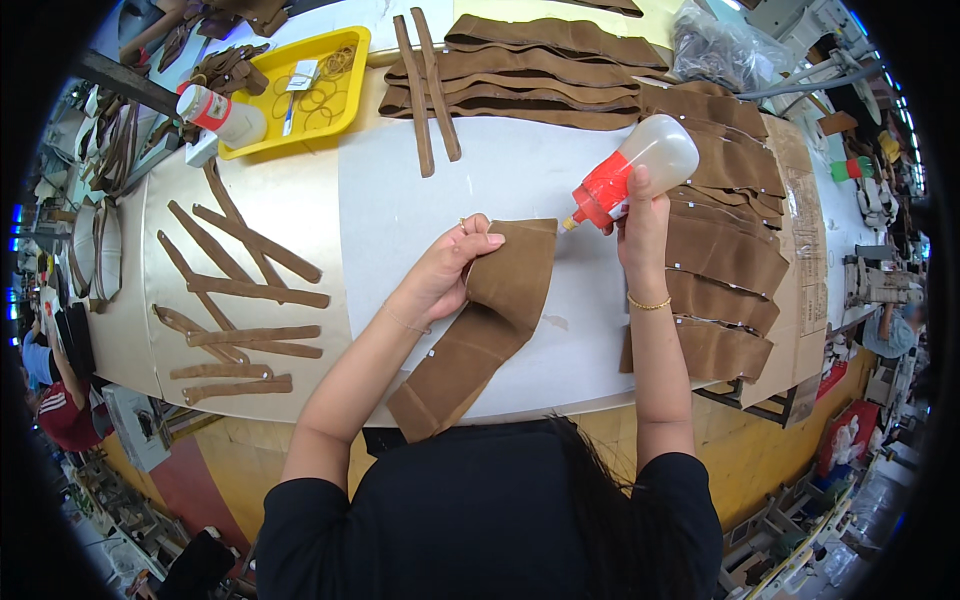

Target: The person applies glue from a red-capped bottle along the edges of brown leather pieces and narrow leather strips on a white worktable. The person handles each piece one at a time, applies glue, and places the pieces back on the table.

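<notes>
While left fingers (pixel 485 243) pinch strip (pixel 518 272) at corner | right fingers (pixel 640 187) clasp bottle (pixel 660 150)

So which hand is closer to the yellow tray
Left. The left hand, holding a brown panel, is right of the yellow tray, toward you; the right hand, holding the squeeze bottle, is farther right.

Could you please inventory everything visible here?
Wide strip: one, brown, centre
Squeeze bottle: one, translucent and red, centre right
Narrow strips: about a dozen, brown, left and upper centre
Wide bands: several, brown, upper centre and right
Tray: one, yellow, upper left
Rubber bands: several, tan, in tray
Labelled bottle: one, whitish and red, beside tray
Plastic bag: one, clear, upper right
Table: one, pale, centre
Other people: at least two, mixed colours, edges
Background clutter: uncountable, mixed colours, edges
Left hand: one, bare, on wide strip
Right hand: one, bare, around squeeze bottle
</notes>
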Tool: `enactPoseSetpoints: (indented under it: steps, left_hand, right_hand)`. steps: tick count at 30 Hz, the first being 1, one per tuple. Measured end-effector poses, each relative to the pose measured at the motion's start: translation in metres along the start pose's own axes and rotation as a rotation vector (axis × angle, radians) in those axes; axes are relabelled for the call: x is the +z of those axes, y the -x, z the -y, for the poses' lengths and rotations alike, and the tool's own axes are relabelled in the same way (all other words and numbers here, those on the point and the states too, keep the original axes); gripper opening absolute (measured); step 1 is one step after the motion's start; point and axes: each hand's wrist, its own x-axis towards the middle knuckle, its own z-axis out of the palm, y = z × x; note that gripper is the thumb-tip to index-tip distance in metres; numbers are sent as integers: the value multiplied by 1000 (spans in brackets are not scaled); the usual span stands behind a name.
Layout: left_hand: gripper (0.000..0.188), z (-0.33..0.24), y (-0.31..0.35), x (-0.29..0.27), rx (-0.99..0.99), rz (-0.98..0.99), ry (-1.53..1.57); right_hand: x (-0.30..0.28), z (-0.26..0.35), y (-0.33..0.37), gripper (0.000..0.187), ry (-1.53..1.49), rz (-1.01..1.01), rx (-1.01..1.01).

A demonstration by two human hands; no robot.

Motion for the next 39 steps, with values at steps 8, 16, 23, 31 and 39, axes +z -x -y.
enactPoseSetpoints:
  steps: [8,16,23,31,39]
  left_hand:
    - [17,0,2,7,4,-24,-30]
    - [18,1,1,7,20,-17,-57]
    - [17,3,1,9,35,-30,-57]
    - [17,3,-1,9,47,-28,-28]
    - [21,0,-4,4,12,-4,-57]
  right_hand:
    - [1,2,2,56,34,-13,-15]
    - [-1,-1,3,57,43,-11,3]
    - [3,-1,4,57,41,7,-38]
    - [6,-6,18,59,28,13,-114]
    - [-10,5,16,66,-240,-49,102]
